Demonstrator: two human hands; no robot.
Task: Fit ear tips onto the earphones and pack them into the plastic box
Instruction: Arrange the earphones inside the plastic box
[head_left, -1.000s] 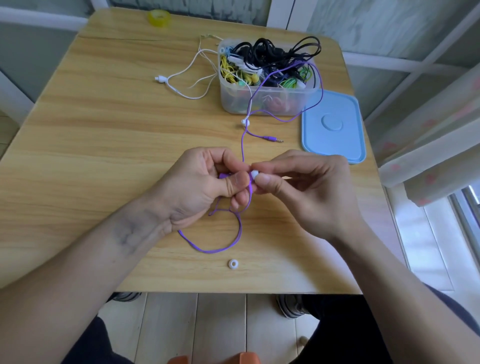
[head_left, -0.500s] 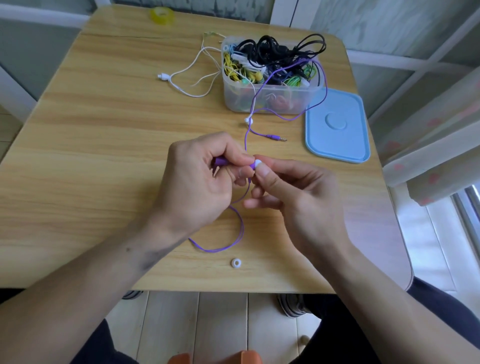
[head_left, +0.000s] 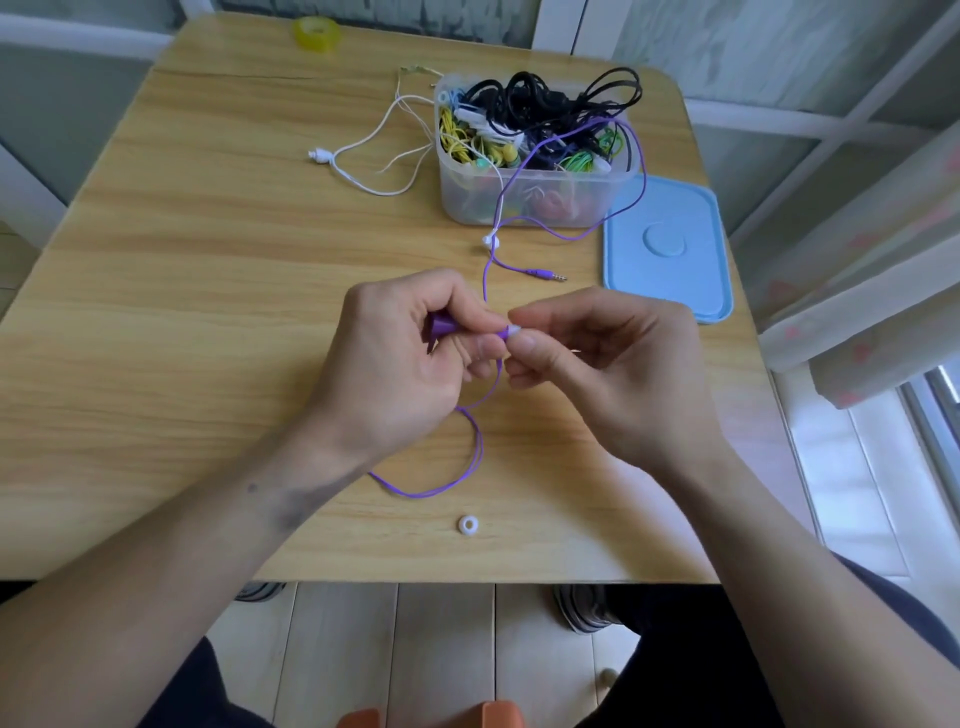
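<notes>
A: What do the hands hold?
B: The left hand (head_left: 400, 358) grips the purple earbud (head_left: 445, 326); the right hand (head_left: 602, 364) pinches a white ear tip (head_left: 514, 329) at its nozzle, fingertips of both hands meeting mid-table.

A: And the cable?
B: The purple cable (head_left: 452, 483) loops toward the near edge, beside a loose ear tip (head_left: 468, 525); its plug (head_left: 545, 274) lies near the blue lid (head_left: 667, 249).

A: The container?
B: The plastic box (head_left: 530, 200), full of tangled earphones, stands toward the far right corner of the table (head_left: 182, 312).
</notes>
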